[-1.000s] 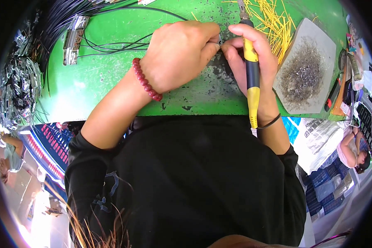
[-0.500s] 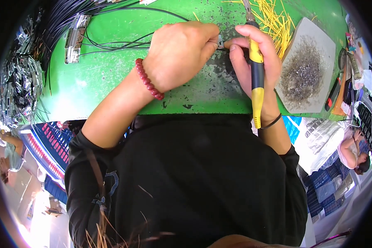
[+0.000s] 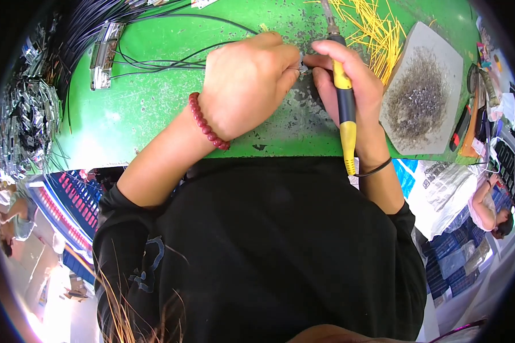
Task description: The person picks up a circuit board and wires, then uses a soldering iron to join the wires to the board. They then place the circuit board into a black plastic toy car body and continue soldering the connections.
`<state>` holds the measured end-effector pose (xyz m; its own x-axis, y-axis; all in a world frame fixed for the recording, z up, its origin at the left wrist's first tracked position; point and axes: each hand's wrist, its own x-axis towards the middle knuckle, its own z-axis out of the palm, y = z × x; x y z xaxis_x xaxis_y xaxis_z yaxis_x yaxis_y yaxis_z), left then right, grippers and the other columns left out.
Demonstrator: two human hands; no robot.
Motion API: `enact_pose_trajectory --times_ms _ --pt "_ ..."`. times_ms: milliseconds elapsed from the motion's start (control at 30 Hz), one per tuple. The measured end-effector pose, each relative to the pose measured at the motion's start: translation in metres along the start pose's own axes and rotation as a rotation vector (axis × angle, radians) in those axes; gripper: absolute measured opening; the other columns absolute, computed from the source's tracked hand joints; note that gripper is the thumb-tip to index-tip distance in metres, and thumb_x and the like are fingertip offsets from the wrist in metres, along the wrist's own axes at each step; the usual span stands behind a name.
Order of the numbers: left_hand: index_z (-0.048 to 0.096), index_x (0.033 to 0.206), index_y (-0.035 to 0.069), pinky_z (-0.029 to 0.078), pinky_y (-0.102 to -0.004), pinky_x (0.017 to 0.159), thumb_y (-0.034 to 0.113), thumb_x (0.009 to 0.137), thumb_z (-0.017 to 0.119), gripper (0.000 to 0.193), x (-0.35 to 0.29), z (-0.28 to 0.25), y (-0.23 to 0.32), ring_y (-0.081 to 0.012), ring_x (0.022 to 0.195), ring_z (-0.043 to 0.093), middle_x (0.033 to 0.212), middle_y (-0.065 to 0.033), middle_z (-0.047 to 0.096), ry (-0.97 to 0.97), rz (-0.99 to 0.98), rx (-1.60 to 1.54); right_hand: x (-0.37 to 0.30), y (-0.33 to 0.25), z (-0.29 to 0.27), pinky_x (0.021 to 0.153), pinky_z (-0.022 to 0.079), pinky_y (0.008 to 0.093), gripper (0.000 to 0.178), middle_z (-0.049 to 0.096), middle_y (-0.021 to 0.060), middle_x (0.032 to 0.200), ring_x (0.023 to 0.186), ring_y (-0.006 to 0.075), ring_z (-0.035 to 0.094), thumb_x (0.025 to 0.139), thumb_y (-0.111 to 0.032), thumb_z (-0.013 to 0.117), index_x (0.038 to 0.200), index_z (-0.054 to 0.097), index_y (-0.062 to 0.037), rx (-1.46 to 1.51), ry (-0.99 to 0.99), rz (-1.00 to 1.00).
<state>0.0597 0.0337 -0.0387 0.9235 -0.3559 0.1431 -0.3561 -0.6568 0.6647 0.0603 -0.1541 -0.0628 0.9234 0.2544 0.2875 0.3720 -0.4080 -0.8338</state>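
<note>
My left hand (image 3: 247, 77), its fingers closed in a pinch, grips a small silvery metal part (image 3: 302, 63) over the green worktop. Only one end of that part shows past the fingertips. Thin black wires (image 3: 177, 65) run from the left to beneath this hand. In my right hand (image 3: 360, 77) is a yellow-and-black soldering iron (image 3: 347, 106), held upright against the palm with its metal end pointing away from me. The right index finger reaches across to the metal part and seems to touch it.
The green worktop (image 3: 154, 123) bears a long metal connector piece (image 3: 105, 56) with wires. Yellow wires (image 3: 377, 34) lie behind my right hand, beside a pale board (image 3: 403, 137) covered with grey crumbs. Several metal pieces (image 3: 31, 123) are heaped far left; hand tools (image 3: 469, 123) lie far right.
The soldering iron and my right hand have shifted slightly left, and the right index finger has moved with them. My left hand keeps its pinch, moving only a little.
</note>
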Motion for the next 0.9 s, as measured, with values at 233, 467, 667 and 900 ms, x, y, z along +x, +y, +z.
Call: enact_pose_trajectory --times_ms 233,467,667,900 --pt "0.064 0.076 0.008 0.05 -0.0381 0.061 0.012 0.078 0.069 0.007 0.005 0.002 0.002 -0.028 0.072 0.063 0.078 -0.0069 0.061 -0.002 -0.042 0.084 -0.004 0.003 -0.004 0.067 0.054 0.0312 0.038 0.072 0.0078 0.083 0.076 0.0239 0.071 0.077 0.002 0.07 0.113 0.065 -0.0105 -0.158 -0.017 -0.101" --pt "0.064 0.073 0.009 0.05 -0.0399 0.061 0.015 0.078 0.068 0.008 0.012 0.001 0.003 -0.0283 0.072 0.063 0.076 -0.0058 0.061 -0.092 -0.075 0.162 -0.013 -0.002 -0.013 0.07 0.055 0.028 0.034 0.066 0.0139 0.113 0.082 0.0196 0.071 0.095 -0.015 0.066 0.123 0.06 0.0019 0.248 0.086 0.03" --pt "0.062 0.07 0.009 0.049 -0.0394 0.061 0.014 0.076 0.067 0.009 0.013 0.002 0.003 -0.0285 0.072 0.063 0.076 -0.0056 0.061 -0.108 -0.091 0.162 -0.03 -0.007 -0.043 0.061 0.048 0.0248 0.051 0.066 0.008 0.081 0.066 0.0124 0.062 0.095 -0.041 0.061 0.118 0.066 0.0042 0.194 0.115 0.073" --pt "0.061 0.068 0.009 0.049 -0.039 0.061 0.013 0.075 0.066 0.01 0.013 0.004 0.002 -0.0283 0.072 0.062 0.075 -0.0058 0.06 -0.082 -0.084 0.154 -0.057 -0.003 -0.038 0.058 0.038 0.0197 0.026 0.058 0.0009 0.076 0.063 0.0051 0.049 0.084 -0.019 0.071 0.095 0.059 0.0013 0.384 0.279 0.229"
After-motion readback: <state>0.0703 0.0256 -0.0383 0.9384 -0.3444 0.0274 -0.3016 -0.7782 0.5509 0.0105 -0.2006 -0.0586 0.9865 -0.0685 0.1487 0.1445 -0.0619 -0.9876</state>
